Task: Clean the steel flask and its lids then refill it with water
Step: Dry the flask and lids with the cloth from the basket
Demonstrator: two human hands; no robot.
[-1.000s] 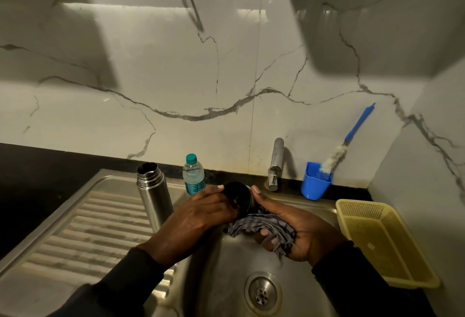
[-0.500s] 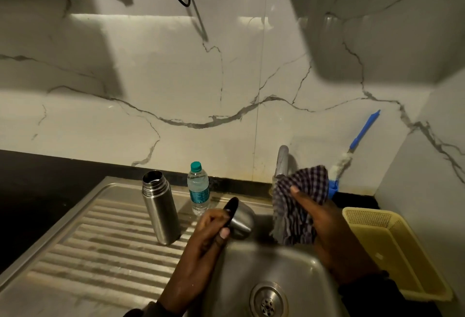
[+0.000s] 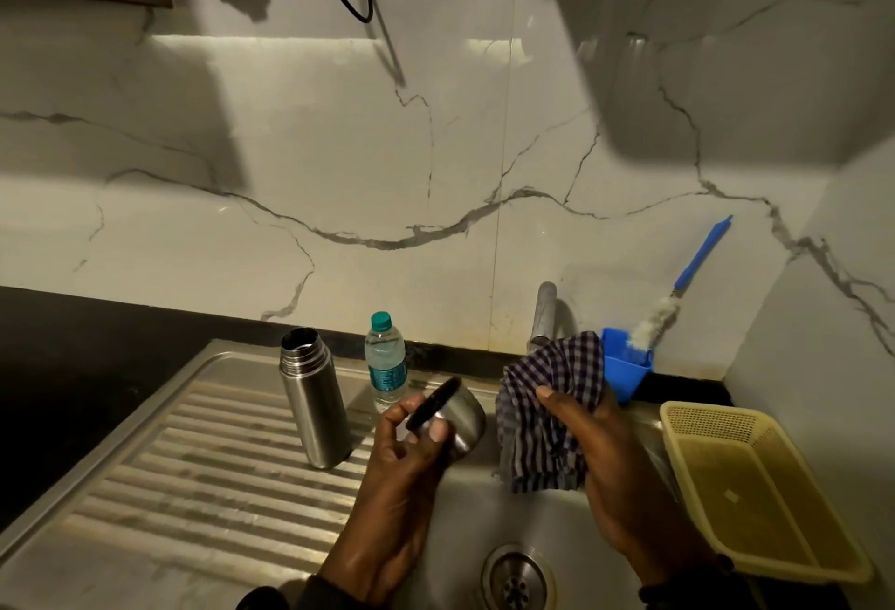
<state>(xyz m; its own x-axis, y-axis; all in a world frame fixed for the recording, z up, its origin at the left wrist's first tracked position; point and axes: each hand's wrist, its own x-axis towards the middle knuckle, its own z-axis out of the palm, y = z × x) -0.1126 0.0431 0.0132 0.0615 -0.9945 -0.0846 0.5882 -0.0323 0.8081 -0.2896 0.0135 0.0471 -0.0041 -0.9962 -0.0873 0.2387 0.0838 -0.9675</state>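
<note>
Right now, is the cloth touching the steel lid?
Apart. The head view shows a strip of sink between the cloth in the right hand and the lid in the left hand.

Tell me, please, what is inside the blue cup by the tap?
A bottle brush stands in the blue cup, its blue handle leaning out. The checked cloth covers the cup's left side.

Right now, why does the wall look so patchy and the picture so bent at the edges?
Head view: light falls from above, so big dark shadows cross the marble wall; the wide lens curves the sink edges; the steel flask shows soft glints; the left hand with the lid and the right hand with the cloth stay fairly sharp.
</note>
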